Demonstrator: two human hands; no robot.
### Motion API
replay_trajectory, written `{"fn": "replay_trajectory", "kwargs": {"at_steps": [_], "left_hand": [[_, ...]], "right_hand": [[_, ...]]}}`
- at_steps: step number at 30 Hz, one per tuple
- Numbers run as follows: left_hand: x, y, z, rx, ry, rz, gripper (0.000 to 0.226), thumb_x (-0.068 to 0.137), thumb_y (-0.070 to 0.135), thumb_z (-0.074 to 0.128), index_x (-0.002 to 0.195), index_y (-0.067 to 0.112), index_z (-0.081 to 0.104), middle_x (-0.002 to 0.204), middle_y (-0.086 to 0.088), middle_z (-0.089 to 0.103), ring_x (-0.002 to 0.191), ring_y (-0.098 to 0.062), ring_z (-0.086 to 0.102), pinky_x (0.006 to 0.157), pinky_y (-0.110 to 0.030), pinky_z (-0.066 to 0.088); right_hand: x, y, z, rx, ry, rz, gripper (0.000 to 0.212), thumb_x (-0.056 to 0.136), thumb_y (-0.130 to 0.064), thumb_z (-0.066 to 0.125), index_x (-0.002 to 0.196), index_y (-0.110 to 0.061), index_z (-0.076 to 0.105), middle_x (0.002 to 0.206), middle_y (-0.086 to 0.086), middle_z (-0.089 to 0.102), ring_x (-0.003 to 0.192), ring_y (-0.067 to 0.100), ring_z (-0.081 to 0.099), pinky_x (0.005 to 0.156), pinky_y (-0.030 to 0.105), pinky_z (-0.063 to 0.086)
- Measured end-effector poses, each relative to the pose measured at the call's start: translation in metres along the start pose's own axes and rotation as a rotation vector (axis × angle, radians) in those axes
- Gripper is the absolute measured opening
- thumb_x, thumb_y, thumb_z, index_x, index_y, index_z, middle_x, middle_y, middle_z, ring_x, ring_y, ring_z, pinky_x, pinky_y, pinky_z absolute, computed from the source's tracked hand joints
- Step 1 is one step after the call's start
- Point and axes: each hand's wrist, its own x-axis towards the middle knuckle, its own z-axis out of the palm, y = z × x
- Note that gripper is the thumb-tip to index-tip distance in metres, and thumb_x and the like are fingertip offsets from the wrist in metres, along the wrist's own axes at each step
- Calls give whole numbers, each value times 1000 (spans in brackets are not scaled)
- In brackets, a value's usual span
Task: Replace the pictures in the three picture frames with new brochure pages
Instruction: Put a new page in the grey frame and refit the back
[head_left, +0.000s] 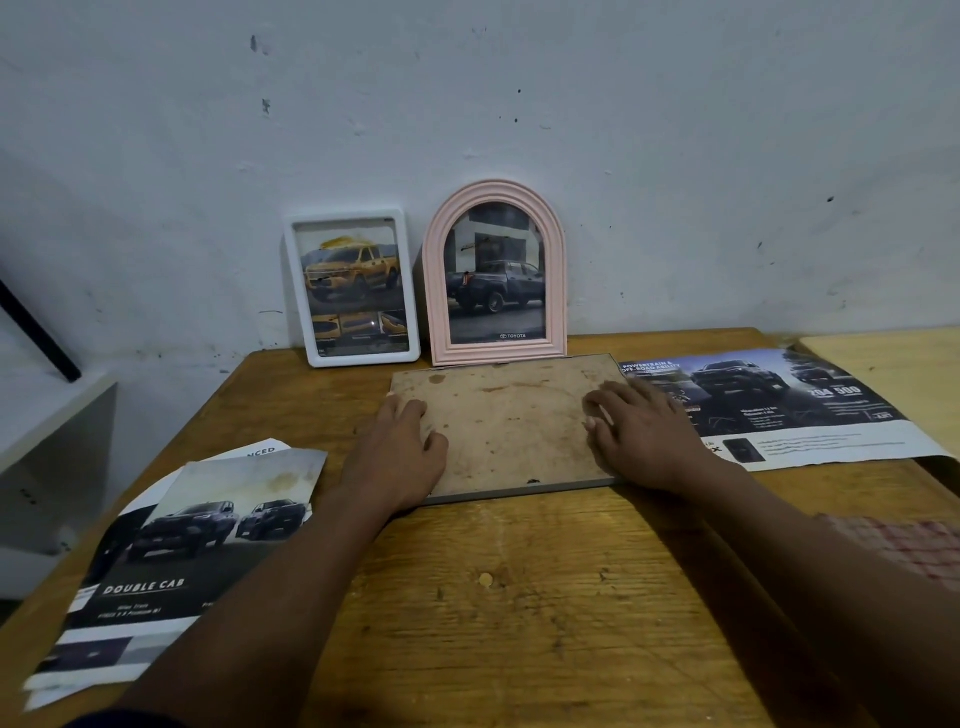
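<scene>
A large picture frame (506, 421) lies face down on the wooden table (519, 597), its stained brown backing board up. My left hand (402, 447) rests on its left edge and my right hand (639, 431) on its right side, fingers spread flat. A white rectangular frame (353, 288) with a yellow truck picture and a pink arched frame (496, 275) with a dark truck picture stand against the wall. Brochure pages with "DOUBLE CAB" (182, 551) lie at the left. Another brochure page (779, 405) lies at the right, partly under my right hand.
The wall (519, 104) stands right behind the table. A white shelf unit (47, 447) is beyond the table's left edge. A lighter wooden surface (893, 374) adjoins at the far right. A red checked cloth (898, 545) shows at the right edge.
</scene>
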Motion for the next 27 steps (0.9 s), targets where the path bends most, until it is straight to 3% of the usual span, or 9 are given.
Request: {"fn": "replay_trajectory", "kwargs": {"at_steps": [6, 11, 13, 16, 18, 21, 24, 27], "left_hand": [[1, 2, -7, 113, -26, 44, 53, 101, 46, 39, 146, 19, 41, 153, -10, 39, 140, -28, 37, 110, -42, 38], [17, 9, -23, 242, -105, 32, 57, 101, 56, 34, 144, 20, 42, 150, -16, 40, 137, -32, 39, 108, -46, 41], [26, 13, -26, 245, -125, 24, 64, 102, 59, 30, 151, 18, 36, 159, -18, 28, 148, -35, 23, 118, -49, 27], [32, 9, -9, 230, -181, 60, 78, 100, 67, 20, 162, 21, 9, 169, -10, -5, 154, -27, -14, 125, -49, -1], [36, 3, 1, 277, -206, 76, 82, 98, 70, 12, 161, 22, -7, 167, -7, -18, 152, -23, -23, 124, -45, -10], [41, 4, 0, 302, -256, 74, 84, 97, 72, 11, 159, 23, -16, 165, -8, -25, 151, -23, -26, 121, -43, -12], [46, 5, 0, 315, -297, 53, 86, 95, 74, 11, 158, 24, -18, 164, -9, -27, 150, -24, -28, 122, -44, -12], [49, 12, 1, 289, -323, 9, 91, 92, 79, 14, 159, 25, -18, 164, -9, -28, 150, -25, -29, 122, -45, -13]], "right_hand": [[10, -4, -9, 26, -119, 7, 45, 99, -42, 42, 138, -20, 44, 142, 8, 47, 128, 29, 44, 102, 45, 42], [22, -8, -15, -76, -74, -4, 42, 96, -50, 41, 125, -20, 47, 125, 7, 52, 115, 24, 47, 93, 43, 46], [26, -11, -12, -135, -36, -10, 47, 95, -56, 37, 123, -20, 47, 123, 7, 51, 114, 24, 46, 92, 43, 46], [23, -14, 3, -106, 63, -44, 51, 93, -56, 24, 123, -21, 45, 121, 8, 47, 108, 21, 42, 89, 39, 43], [22, -13, 8, 19, 69, -85, 44, 96, -51, 27, 125, -22, 44, 126, 8, 45, 112, 20, 42, 91, 37, 41], [27, -10, 10, 58, -18, -123, 45, 98, -48, 22, 126, -20, 42, 135, 9, 42, 131, 27, 39, 104, 39, 38], [31, -10, 11, 38, -118, -81, 47, 103, -43, 22, 140, -17, 34, 157, 16, 25, 151, 31, 11, 119, 45, 18], [35, -17, 10, 46, -194, -17, 58, 98, -47, 21, 147, -16, 27, 162, 17, 14, 152, 31, 2, 121, 46, 7]]}}
